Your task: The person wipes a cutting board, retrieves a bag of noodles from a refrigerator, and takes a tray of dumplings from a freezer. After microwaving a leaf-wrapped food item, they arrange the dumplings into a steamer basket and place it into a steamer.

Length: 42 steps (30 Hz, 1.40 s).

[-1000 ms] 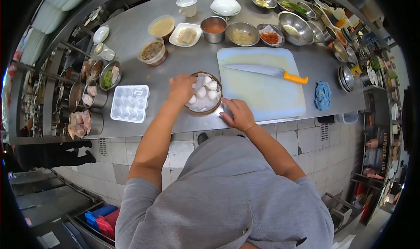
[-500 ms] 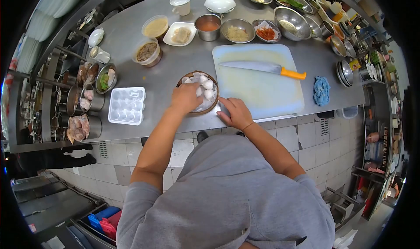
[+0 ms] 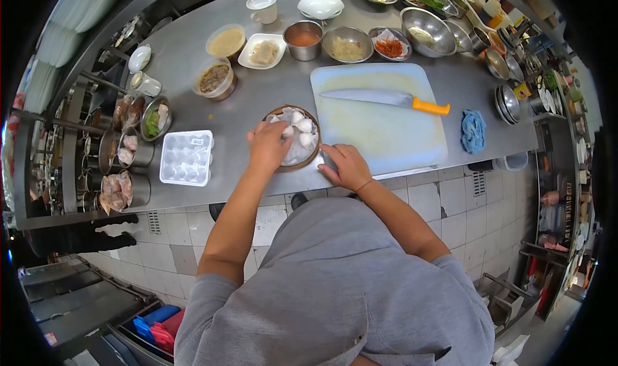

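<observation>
A round bamboo steamer lined with white paper stands near the front edge of the steel table. Several white dumplings sit in its far and right parts. My left hand is over the steamer's left side, fingers bent and closed around a white dumpling, which they partly cover. Beside the right rim lies my right hand, its index fingertip touching the steamer and its thumb held apart. To the left is a clear plastic tray with round hollows.
A white cutting board on the right bears a knife with a yellow handle. A blue cloth lies beyond it. Bowls and tubs of food, among them a steel pot, line the back. Pans of raw meat stand at left.
My left hand has drawn back a little to the left, uncovering more of the paper and dumplings. The right hand stays at the steamer's rim.
</observation>
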### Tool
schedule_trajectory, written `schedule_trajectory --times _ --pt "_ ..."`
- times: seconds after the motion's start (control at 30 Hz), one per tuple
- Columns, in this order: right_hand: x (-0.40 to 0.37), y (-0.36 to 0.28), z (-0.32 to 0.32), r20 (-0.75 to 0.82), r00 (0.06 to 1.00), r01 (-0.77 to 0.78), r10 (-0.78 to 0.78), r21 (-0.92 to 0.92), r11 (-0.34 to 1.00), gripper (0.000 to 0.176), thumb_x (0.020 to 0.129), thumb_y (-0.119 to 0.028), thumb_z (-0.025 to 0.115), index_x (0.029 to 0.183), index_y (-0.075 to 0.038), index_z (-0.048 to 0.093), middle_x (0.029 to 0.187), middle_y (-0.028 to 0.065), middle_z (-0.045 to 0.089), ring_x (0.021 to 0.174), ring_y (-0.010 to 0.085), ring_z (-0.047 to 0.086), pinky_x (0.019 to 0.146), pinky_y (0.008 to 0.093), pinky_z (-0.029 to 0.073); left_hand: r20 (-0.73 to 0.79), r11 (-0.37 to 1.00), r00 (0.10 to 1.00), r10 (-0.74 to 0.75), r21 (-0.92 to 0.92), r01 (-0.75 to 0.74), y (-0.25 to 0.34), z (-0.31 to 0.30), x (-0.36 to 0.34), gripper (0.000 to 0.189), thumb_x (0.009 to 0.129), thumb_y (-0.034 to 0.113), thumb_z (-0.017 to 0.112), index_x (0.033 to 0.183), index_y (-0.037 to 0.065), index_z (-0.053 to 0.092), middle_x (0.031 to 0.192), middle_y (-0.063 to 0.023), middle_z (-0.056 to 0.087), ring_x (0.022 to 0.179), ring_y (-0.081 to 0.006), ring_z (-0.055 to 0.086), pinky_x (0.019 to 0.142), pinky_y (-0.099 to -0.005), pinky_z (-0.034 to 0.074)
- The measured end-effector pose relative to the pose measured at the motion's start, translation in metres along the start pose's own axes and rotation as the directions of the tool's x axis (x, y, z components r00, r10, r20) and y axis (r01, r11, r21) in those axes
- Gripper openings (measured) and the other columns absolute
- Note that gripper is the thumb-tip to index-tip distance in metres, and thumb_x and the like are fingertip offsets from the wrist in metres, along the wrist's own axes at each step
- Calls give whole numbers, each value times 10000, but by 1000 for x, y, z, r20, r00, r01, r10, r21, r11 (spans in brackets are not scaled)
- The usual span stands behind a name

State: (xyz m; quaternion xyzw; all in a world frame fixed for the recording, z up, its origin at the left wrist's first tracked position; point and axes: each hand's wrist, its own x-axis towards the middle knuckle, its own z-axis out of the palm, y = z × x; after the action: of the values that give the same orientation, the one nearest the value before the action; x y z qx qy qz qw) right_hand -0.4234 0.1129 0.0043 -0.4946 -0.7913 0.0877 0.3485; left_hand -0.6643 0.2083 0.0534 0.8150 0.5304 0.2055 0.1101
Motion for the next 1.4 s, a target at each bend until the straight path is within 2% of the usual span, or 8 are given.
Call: schedule_trajectory --times 0.2,0.43,0.53,0.73,0.8,1.1,1.33,1.4 --pt "0 1 -2 9 1000 -10 10 21 1000 471 909 -320 763 1294 -73 647 1023 113 656 957 325 635 886 425 504 209 990 974 -90 121 66 5 -4 5 457 811 287 827 1242 158 752 1150 -68 766 1187 -276 619 989 -486 377" --pt "-2 2 0 -11 1000 2 -2 18 1000 462 906 -316 768 1281 -73 652 1019 113 653 928 326 626 856 430 500 65 998 998 -8 -58 12 40 -18 28 447 838 306 793 1243 126 732 1102 -91 770 1174 -317 645 996 -521 415" --pt "-1 1 0 -2 1000 1 -1 13 1000 457 902 -309 772 1274 -72 652 1022 113 654 935 325 627 860 431 502 328 979 932 -151 181 95 59 -13 48 426 846 337 781 1204 113 723 1114 -115 769 1118 -351 692 957 -527 470" --pt "-3 2 0 -31 999 6 -5 18 1000 437 903 -293 770 1264 -75 655 1013 111 652 942 323 629 864 429 504 308 974 925 -224 69 213 56 -11 50 453 814 387 791 1172 119 720 1065 -147 771 1058 -335 733 907 -513 540" --pt "-4 1 1 -40 999 3 -2 22 1000 434 904 -291 769 1263 -75 655 1008 110 650 940 323 629 860 427 504 167 934 959 -229 -240 265 42 -15 43 476 785 381 812 1165 111 718 1009 -149 773 975 -335 744 847 -471 568" --pt "1 -1 -1 14 1000 -12 11 10 1000 445 900 -311 772 1259 -73 658 993 112 650 933 322 635 857 429 503 238 994 966 -101 53 91 20 -22 -23 396 812 339 848 1103 90 750 962 -156 766 920 -348 740 832 -476 572" --pt "1 0 0 14 1000 -11 10 10 1000 454 898 -319 775 1262 -73 660 1016 115 664 954 323 642 878 432 504 392 952 897 -205 -133 276 19 -24 -5 319 820 249 831 1104 112 784 924 -126 748 896 -328 706 804 -450 550" --pt "1 0 0 13 1000 -14 13 9 1000 453 899 -320 775 1262 -74 661 1024 117 667 962 323 643 883 432 505 97 992 991 88 -98 -78 19 -25 5 318 802 221 824 1105 136 778 1007 -110 751 1047 -318 672 862 -445 533"
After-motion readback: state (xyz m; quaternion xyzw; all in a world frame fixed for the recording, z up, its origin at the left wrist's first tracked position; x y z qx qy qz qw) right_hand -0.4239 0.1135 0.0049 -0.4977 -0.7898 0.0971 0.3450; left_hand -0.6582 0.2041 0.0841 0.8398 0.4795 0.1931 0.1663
